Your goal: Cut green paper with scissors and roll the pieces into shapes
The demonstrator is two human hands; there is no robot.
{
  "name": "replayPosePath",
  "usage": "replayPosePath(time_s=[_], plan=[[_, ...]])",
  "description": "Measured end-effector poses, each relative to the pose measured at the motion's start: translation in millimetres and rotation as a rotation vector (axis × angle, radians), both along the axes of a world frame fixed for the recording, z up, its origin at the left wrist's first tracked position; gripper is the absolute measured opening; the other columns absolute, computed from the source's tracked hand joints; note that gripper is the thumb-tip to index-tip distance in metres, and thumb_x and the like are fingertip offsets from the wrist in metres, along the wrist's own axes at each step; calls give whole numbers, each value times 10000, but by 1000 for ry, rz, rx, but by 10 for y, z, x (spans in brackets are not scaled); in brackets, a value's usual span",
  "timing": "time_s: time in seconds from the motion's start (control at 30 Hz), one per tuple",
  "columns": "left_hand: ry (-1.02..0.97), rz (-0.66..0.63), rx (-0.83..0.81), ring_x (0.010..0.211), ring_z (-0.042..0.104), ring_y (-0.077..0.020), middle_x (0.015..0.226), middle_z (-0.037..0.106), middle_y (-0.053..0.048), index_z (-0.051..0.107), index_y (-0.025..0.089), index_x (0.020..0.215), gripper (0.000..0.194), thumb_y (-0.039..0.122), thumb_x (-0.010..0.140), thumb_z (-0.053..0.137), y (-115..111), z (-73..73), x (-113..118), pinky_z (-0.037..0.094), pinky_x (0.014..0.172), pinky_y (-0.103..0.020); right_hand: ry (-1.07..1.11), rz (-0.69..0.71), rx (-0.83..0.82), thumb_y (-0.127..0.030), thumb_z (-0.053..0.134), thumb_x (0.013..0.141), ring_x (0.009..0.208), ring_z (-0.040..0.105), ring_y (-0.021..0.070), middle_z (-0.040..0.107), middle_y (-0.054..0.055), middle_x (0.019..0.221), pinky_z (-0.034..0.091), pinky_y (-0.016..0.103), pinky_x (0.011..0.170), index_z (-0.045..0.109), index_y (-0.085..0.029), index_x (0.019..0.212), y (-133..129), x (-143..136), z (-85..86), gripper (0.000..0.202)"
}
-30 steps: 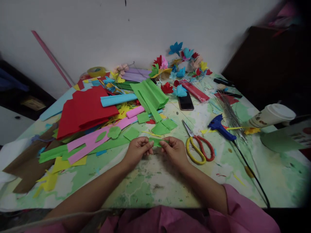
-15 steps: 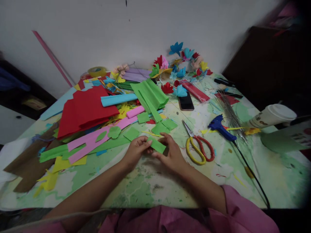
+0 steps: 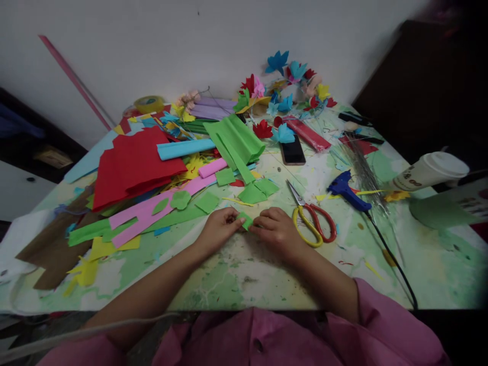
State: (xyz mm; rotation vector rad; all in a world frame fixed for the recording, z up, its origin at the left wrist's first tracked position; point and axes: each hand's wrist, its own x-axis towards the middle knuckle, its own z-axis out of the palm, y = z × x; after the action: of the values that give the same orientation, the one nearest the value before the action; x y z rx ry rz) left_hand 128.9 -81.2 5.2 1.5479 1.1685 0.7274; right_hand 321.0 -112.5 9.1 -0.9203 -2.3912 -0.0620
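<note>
Between my two hands, just above the near middle of the table, is a small piece of green crepe paper (image 3: 245,220). My left hand (image 3: 221,226) pinches its left side between thumb and fingers. My right hand (image 3: 277,231) has its fingers closed on the paper's right edge. Only a small part of the paper shows between the fingertips. Close to my right hand lie scissors (image 3: 316,223) with one yellow and one red handle, blades pointing away. Beyond my hands are cut green paper squares (image 3: 252,193), and another green square (image 3: 208,202) rests nearer my left hand.
At left lie red paper sheets (image 3: 137,168), pink strips (image 3: 133,231) and brown paper (image 3: 57,249). Paper flowers (image 3: 284,133) and a phone (image 3: 293,152) sit farther back. A blue glue gun (image 3: 348,190) with a cord, thin wires (image 3: 362,168) and a cup (image 3: 430,170) stand at right.
My right hand has closed from a wide grip onto the green paper, and less of the paper shows now. The view has shifted slightly.
</note>
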Motion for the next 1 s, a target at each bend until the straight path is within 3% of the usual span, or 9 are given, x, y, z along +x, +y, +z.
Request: replayPosePath(time_s=[0.13, 0.23, 0.37, 0.6, 0.77, 1.0], plan=[[315, -51, 280, 608, 509, -154, 627, 553, 1, 593, 172, 736, 178, 344, 777, 573, 3, -13, 35, 380, 572, -265, -129, 4, -40, -208, 515, 883, 839, 487, 194, 636, 57, 777, 352, 342, 740, 664, -181, 927, -48, 74, -25, 157], [447, -74, 518, 823, 554, -219, 845, 621, -74, 600, 151, 953, 211, 295, 813, 535, -49, -6, 16, 429, 754, -349, -171, -13, -137, -192, 517, 879, 836, 482, 192, 634, 63, 801, 362, 329, 733, 666, -162, 927, -67, 104, -50, 160], [495, -373, 755, 1080, 507, -250, 1109, 599, -119, 580, 159, 1106, 280, 235, 856, 480, -199, -28, -40, 365, 970, -423, -153, -26, -204, -179, 503, 884, 830, 481, 185, 642, 67, 844, 364, 316, 728, 667, -157, 942, -79, 125, -66, 176], [731, -540, 914, 1136, 499, -249, 1195, 585, -131, 538, 105, 1184, 355, 290, 908, 414, -323, -51, -65, 391, 971, -431, -4, -109, -369, -231, 566, 856, 797, 511, 171, 637, 60, 773, 367, 289, 727, 669, -157, 807, -22, 91, -39, 136], [701, -527, 948, 1147, 506, -248, 1204, 580, -152, 540, 74, 1163, 359, 290, 905, 414, -304, -54, -93, 414, 970, -407, -41, -252, -518, -285, 578, 848, 741, 518, 166, 621, 56, 728, 350, 276, 676, 639, -146, 762, 63, 24, 15, 174], [669, -504, 877, 1093, 535, -239, 1174, 571, -160, 543, 74, 1131, 330, 269, 895, 421, -283, 3, -98, 478, 918, -390, -22, -398, -546, -312, 558, 854, 739, 553, 170, 652, 54, 751, 336, 270, 663, 642, -160, 784, 145, -61, -17, 187]])
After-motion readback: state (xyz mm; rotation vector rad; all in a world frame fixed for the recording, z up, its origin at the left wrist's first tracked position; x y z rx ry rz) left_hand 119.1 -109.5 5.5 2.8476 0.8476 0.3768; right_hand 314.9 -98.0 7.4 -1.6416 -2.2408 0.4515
